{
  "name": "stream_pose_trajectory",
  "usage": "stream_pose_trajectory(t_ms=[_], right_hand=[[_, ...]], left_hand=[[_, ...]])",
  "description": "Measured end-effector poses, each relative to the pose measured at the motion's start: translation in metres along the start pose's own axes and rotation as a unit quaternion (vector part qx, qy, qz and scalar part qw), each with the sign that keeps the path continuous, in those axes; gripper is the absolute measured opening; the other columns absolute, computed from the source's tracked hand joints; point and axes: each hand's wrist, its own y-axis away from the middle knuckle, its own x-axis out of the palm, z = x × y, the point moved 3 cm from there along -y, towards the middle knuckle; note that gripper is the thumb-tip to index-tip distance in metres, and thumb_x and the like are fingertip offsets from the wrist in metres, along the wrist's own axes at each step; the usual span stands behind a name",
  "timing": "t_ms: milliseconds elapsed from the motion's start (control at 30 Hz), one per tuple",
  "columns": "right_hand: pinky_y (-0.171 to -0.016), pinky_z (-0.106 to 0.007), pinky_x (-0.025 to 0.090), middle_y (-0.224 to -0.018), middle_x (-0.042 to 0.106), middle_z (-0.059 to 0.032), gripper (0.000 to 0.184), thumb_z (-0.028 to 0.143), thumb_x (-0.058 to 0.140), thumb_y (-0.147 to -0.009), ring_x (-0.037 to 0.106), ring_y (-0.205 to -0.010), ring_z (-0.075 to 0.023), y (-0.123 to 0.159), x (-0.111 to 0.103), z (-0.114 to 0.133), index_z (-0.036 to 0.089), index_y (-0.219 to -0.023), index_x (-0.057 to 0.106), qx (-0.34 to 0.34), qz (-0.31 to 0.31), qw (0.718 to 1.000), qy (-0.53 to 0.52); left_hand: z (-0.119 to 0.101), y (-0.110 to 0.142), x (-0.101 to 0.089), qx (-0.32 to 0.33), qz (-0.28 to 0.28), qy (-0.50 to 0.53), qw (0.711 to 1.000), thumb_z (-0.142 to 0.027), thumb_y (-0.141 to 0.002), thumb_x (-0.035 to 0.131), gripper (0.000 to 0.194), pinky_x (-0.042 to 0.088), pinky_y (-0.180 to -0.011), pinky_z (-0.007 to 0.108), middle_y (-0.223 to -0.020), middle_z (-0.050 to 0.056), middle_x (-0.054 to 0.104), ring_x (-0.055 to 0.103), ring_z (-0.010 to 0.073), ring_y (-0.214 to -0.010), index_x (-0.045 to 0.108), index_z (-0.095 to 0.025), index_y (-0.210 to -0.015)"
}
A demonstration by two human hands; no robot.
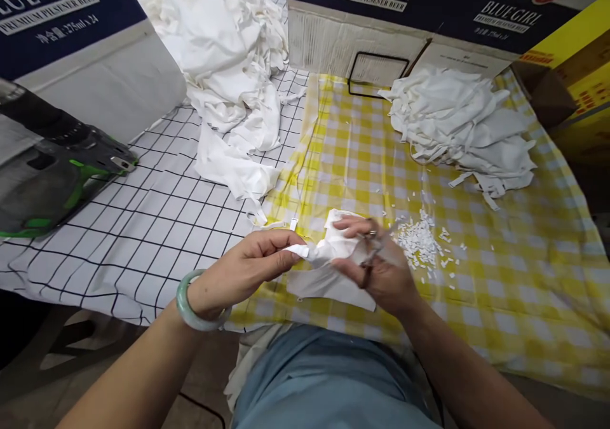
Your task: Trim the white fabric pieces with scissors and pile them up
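Observation:
My left hand (pixel 260 260), with a green bangle at the wrist, pinches the edge of a white cloth garment (pixel 333 283) between thumb and fingers. The garment lies partly on the yellow checked cloth in front of me. At its right side is my right hand (pixel 376 264), smeared by motion, its thumb and fingers curled near the fabric. A thin tool that looks like small scissors (pixel 381 241) sits in that hand, its tips blurred and pointing up and right. Small white cut bits (pixel 419 241) lie heaped just right of the hand.
A large heap of white garments (pixel 223 60) lies at the back left, and a smaller pile (pixel 467 130) at the back right. Cardboard boxes (pixel 352 41) stand behind. A black wire stand (pixel 376 73) leans there. A grey and green device (pixel 57 168) is at the left.

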Motion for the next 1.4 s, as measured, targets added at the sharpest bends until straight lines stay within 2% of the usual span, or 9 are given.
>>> stream_pose_trajectory(t_ms=[167, 333, 500, 633, 733, 900, 1100, 1267, 1400], right_hand=[[-0.09, -0.035, 0.051, -0.099, 0.067, -0.005, 0.015, 0.017, 0.068, -0.077, 0.064, -0.097, -0.0211, -0.006, 0.017, 0.001, 0.023, -0.09, 0.062, 0.019, 0.083, 0.996, 0.039], [-0.095, -0.039, 0.049, -0.111, 0.066, -0.0063, 0.027, 0.034, 0.073, -0.078, 0.061, -0.112, -0.0222, -0.015, -0.019, -0.02, 0.024, -0.09, 0.051, 0.096, -0.011, 0.992, -0.085], [-0.092, -0.038, 0.05, -0.096, 0.065, -0.0025, 0.036, 0.043, 0.077, -0.072, 0.063, -0.094, -0.0184, -0.019, -0.043, -0.032, 0.023, -0.084, 0.049, 0.143, -0.092, 0.984, -0.061], [-0.083, -0.033, 0.05, -0.095, 0.065, -0.0018, 0.032, 0.038, 0.078, -0.07, 0.061, -0.089, -0.0175, -0.016, -0.026, -0.029, 0.023, -0.087, 0.055, 0.139, -0.007, 0.99, 0.028], [-0.069, -0.027, 0.046, -0.077, 0.06, 0.0015, 0.025, 0.033, 0.075, -0.07, 0.056, -0.073, -0.0139, -0.021, -0.015, -0.029, 0.02, -0.076, 0.056, 0.163, 0.06, 0.983, 0.06], [-0.058, -0.021, 0.038, -0.072, 0.049, 0.0055, 0.035, 0.034, 0.079, -0.061, 0.046, -0.063, -0.0081, -0.047, -0.029, -0.035, 0.019, -0.076, 0.051, 0.19, -0.06, 0.976, -0.086], [-0.059, -0.022, 0.039, -0.069, 0.049, 0.0064, 0.04, 0.037, 0.082, -0.056, 0.044, -0.062, -0.0084, -0.073, -0.036, -0.041, 0.019, -0.076, 0.052, 0.213, -0.072, 0.968, -0.108], [-0.071, -0.027, 0.046, -0.08, 0.057, 0.0023, 0.037, 0.039, 0.079, -0.068, 0.053, -0.073, -0.0129, -0.073, -0.033, -0.024, 0.021, -0.081, 0.049, 0.114, -0.154, 0.982, -0.005], [-0.083, -0.03, 0.047, -0.098, 0.063, -0.0023, 0.032, 0.032, 0.078, -0.074, 0.058, -0.089, -0.0156, -0.039, 0.009, -0.009, 0.022, -0.088, 0.052, 0.092, 0.045, 0.988, -0.117]], left_hand=[[0.002, 0.007, 0.003, 0.001, 0.033, 0.031, 0.999, -0.039, -0.084, 0.063, 0.021, 0.036, -0.058, 0.023, -0.074, 0.0, 0.05, 0.042, 0.0115, -0.065, 0.061, -0.018, -0.086], [0.023, 0.014, -0.012, -0.036, -0.013, -0.033, 0.999, -0.047, -0.091, 0.055, 0.031, 0.03, -0.054, 0.021, -0.067, -0.004, 0.041, 0.034, 0.0094, -0.061, 0.056, -0.018, -0.082], [0.05, 0.025, -0.034, -0.089, -0.048, -0.111, 0.989, -0.057, -0.092, 0.049, 0.037, 0.035, -0.056, 0.023, -0.069, -0.002, 0.048, 0.04, 0.012, -0.062, 0.056, -0.021, -0.099], [0.053, 0.032, -0.04, -0.121, 0.01, -0.184, 0.975, -0.057, -0.09, 0.052, 0.038, 0.037, -0.058, 0.023, -0.072, 0.0, 0.051, 0.044, 0.0137, -0.066, 0.062, -0.021, -0.095], [0.047, 0.032, -0.044, -0.107, -0.01, -0.167, 0.98, -0.056, -0.09, 0.051, 0.038, 0.037, -0.057, 0.022, -0.069, -0.001, 0.048, 0.042, 0.013, -0.063, 0.06, -0.02, -0.081], [0.048, 0.029, -0.052, -0.116, -0.113, -0.106, 0.981, -0.057, -0.087, 0.055, 0.038, 0.031, -0.052, 0.02, -0.067, -0.002, 0.042, 0.034, 0.0115, -0.06, 0.06, -0.02, -0.078], [0.056, 0.024, -0.049, -0.124, -0.089, -0.065, 0.986, -0.058, -0.083, 0.061, 0.04, 0.025, -0.051, 0.02, -0.067, -0.002, 0.04, 0.03, 0.0111, -0.06, 0.067, -0.019, -0.083], [0.055, 0.022, -0.035, -0.094, -0.104, 0.035, 0.989, -0.052, -0.085, 0.062, 0.035, 0.028, -0.052, 0.02, -0.065, -0.002, 0.044, 0.033, 0.0098, -0.059, 0.063, -0.017, -0.081], [0.044, 0.009, -0.004, -0.017, -0.094, 0.178, 0.979, -0.043, -0.087, 0.064, 0.028, 0.028, -0.053, 0.019, -0.064, -0.003, 0.048, 0.035, 0.0082, -0.057, 0.059, -0.017, -0.08]])
